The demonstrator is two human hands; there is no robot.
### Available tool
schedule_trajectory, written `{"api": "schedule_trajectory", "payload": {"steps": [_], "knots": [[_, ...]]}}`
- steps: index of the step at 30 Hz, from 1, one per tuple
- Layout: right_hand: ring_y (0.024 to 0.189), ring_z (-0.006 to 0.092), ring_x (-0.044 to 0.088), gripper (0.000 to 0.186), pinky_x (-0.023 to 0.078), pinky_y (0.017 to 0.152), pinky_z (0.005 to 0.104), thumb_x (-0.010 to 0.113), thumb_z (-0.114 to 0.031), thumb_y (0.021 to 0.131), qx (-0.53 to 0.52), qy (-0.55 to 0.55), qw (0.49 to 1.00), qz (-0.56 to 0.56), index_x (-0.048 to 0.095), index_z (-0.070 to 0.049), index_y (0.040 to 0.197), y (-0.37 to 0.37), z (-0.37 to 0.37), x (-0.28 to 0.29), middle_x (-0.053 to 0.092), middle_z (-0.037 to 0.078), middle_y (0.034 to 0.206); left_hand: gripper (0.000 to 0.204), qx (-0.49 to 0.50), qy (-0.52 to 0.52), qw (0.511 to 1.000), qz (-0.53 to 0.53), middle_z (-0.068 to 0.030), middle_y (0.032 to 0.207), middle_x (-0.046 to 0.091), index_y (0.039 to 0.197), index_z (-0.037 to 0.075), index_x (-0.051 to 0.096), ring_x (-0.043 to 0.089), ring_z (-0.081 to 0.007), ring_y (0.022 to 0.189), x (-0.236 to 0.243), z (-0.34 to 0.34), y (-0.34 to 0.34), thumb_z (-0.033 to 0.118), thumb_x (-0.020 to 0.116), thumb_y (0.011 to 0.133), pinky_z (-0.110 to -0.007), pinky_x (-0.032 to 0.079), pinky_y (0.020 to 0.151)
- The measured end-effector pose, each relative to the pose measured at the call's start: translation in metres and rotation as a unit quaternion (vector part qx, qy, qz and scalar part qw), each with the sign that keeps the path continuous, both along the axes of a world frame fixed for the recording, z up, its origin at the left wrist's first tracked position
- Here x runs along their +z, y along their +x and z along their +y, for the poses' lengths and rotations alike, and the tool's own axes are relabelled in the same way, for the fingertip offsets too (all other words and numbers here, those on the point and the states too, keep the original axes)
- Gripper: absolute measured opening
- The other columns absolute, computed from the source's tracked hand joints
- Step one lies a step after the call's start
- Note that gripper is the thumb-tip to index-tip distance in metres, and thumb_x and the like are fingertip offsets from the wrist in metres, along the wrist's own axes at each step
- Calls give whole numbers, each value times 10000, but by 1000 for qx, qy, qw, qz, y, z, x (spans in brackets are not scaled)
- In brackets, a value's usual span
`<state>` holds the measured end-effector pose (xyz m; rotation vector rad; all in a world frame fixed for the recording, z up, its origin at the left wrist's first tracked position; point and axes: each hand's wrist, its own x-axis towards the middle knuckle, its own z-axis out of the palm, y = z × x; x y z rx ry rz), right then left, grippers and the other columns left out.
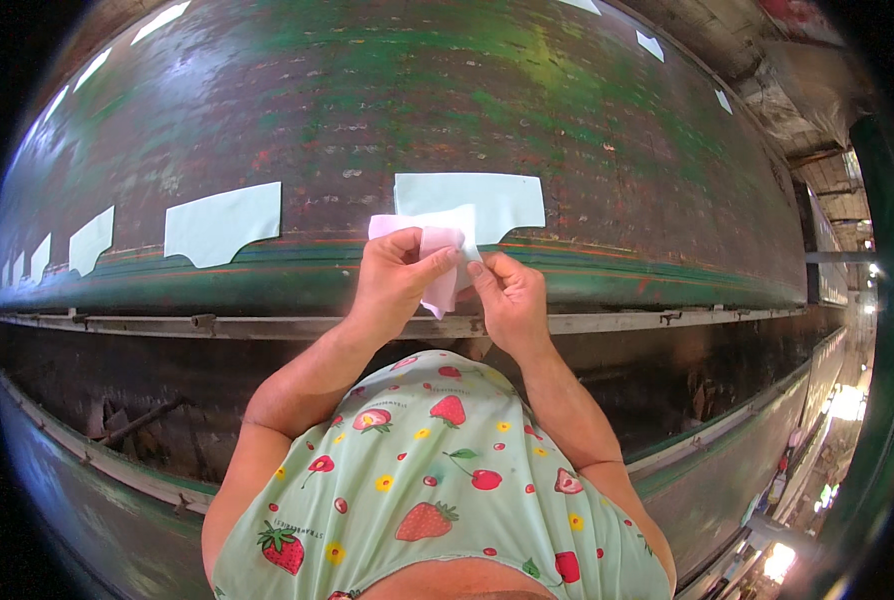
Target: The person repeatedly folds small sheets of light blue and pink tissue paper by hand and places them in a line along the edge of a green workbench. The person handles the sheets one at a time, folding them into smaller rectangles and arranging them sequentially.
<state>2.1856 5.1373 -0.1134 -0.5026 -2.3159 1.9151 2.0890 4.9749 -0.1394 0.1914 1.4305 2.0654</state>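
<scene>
My left hand (395,275) is closed on a small stack of pink and white cut cloth pieces (441,240), thumb on top, a pink part hanging below the fingers. My right hand (512,300) pinches the right edge of a whitish piece of that cloth between thumb and fingertips. Both hands are raised over the near edge of a long, dark, green-stained table (647,210). Just beyond them a pale blue cloth panel (502,195) with a curved cutout lies flat, its lower left partly hidden by the held pieces.
Left along the near edge lies another pale panel (223,224), then a row of several more. Further panels (650,45) lie along the far edge. A metal rail (607,323) runs along the table's near side. Behind me stands a second long table (717,470).
</scene>
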Motion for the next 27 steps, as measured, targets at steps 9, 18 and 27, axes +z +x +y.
{"api": "schedule_trajectory", "payload": {"steps": [9, 18, 27], "knots": [[741, 69, 622, 185, 564, 668, 267, 669, -167, 1070, -50, -49, 989, 128, 747, -1, 1041, 40, 128, -33, 714, 4, 864, 182, 197, 84, 976, 31, -56, 1027, 773, 1135, -30, 747, 700, -102, 854, 5, 77, 58, 115, 714, 1030, -260, 559, 761], [785, 155, 697, 261, 567, 712, 336, 562, -9, 1026, -216, 86, 973, -2, 719, 16, 1232, 103, 326, -113, 763, 106, 1023, 194, 280, 29, 958, 48, -70, 1002, 782, 1121, 13, 748, 745, -141, 851, 12, 119, 102, 187, 685, 1062, -289, 595, 764], [979, 354, 694, 135, 558, 840, 470, 718, -177, 944, -138, 426, 894, -9, 746, -75, 1028, 109, 379, -137, 697, 119, 1017, 174, 266, -10, 961, 76, -34, 977, 768, 1087, -3, 757, 699, -96, 823, 18, 155, 106, 159, 709, 1045, -251, 543, 743]]}}
